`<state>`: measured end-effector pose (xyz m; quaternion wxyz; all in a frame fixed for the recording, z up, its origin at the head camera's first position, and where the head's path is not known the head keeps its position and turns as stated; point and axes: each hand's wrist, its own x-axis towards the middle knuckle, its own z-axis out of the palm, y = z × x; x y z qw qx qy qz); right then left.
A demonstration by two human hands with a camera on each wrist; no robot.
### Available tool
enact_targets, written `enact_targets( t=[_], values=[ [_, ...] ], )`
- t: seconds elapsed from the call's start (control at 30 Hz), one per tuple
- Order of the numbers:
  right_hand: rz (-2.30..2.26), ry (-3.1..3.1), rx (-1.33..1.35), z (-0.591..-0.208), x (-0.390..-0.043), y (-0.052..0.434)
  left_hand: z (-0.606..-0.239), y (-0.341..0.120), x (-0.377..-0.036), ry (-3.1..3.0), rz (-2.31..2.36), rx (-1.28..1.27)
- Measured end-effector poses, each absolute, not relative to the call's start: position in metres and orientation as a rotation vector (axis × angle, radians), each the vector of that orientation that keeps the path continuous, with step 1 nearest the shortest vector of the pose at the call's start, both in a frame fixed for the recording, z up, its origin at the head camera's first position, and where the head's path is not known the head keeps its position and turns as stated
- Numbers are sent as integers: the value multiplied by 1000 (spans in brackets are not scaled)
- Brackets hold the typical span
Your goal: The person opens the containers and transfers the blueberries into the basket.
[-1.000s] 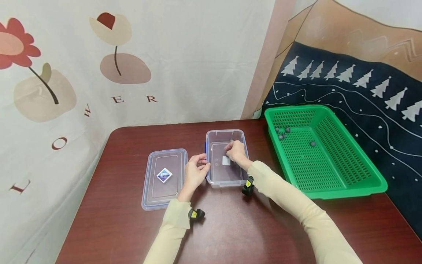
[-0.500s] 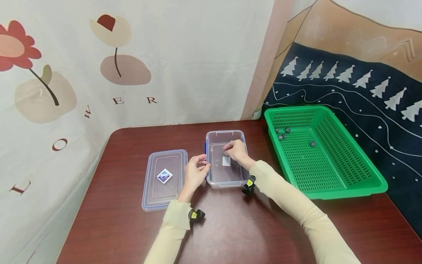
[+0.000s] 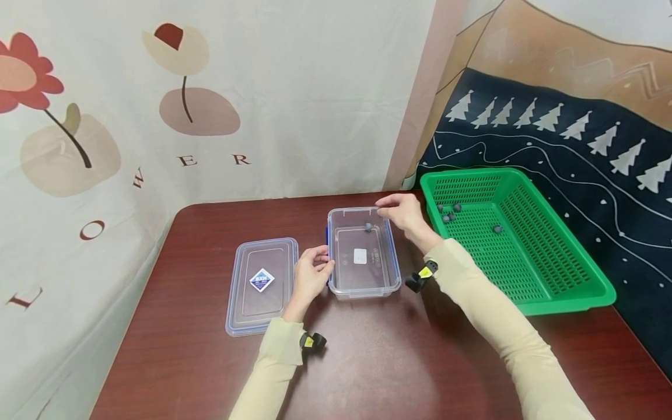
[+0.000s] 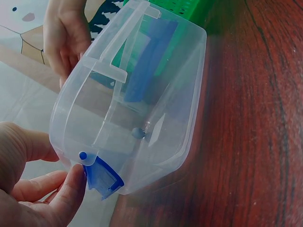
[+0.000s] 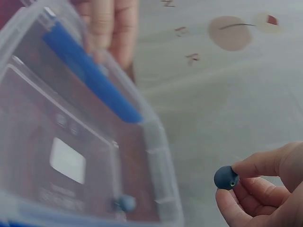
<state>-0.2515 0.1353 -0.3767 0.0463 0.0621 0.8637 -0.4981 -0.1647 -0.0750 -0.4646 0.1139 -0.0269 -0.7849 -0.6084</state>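
An uncovered clear plastic box (image 3: 362, 290) with blue side latches stands mid-table. Thumb and fingers of my left hand (image 3: 312, 271) hold its left edge beside the blue latch (image 4: 104, 178). Above the box's far right corner is my right hand (image 3: 408, 216). In the right wrist view, the right thumb and fingertips pinch a small dark blue ball (image 5: 226, 178) with a little hole in it; the head view hides that ball. One similar ball (image 3: 368, 227) lies inside the box near its far end, beyond the white label (image 3: 360, 256).
The box's lid (image 3: 280, 309), with a diamond-shaped sticker, lies flat left of the box. A green slotted basket (image 3: 546, 306) with several small balls (image 3: 448, 217) is at the right. Printed cloth (image 3: 315, 116) hangs behind the dark red table (image 3: 362, 361).
My right hand has risen out of the box and moved to its far right corner, which uncovers the ball inside. The left hand and the box have not moved.
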Motion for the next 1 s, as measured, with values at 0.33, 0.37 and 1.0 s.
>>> enact_targets(
  t=[0.33, 0.37, 1.0],
  values=[
    [-1680, 2645, 266, -355, -248, 197, -465, -75, -165, -2296, -1804, -76],
    [-1689, 2649, 280, -353, -247, 203, -465, -75, -166, -2293, -1806, -78],
    [-1719, 2618, 526, -365, -231, 289, -434, -70, -151, -2303, -1804, -77]
  ],
)
